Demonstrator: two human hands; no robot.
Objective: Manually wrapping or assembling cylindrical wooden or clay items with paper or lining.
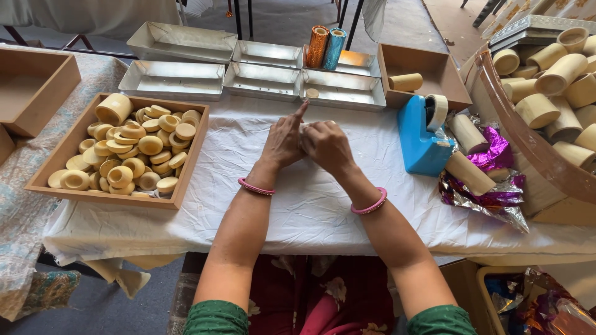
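My left hand (284, 139) and my right hand (328, 146) meet over the white cloth (310, 205) at the table's middle, fingers pressed together. The left index finger points up and away. Whatever lies between the fingers is hidden, so I cannot tell what they hold. Each wrist wears a pink bangle. A blue tape dispenser (422, 133) stands just right of my right hand.
A wooden tray (186, 167) of cream rings and lids sits at left. Several metal trays (261, 80) line the far edge, with two glittery rolls (326, 46). A wooden box (425, 71) holds one cylinder. Cream cylinders (552, 93) and purple foil (490, 155) crowd the right.
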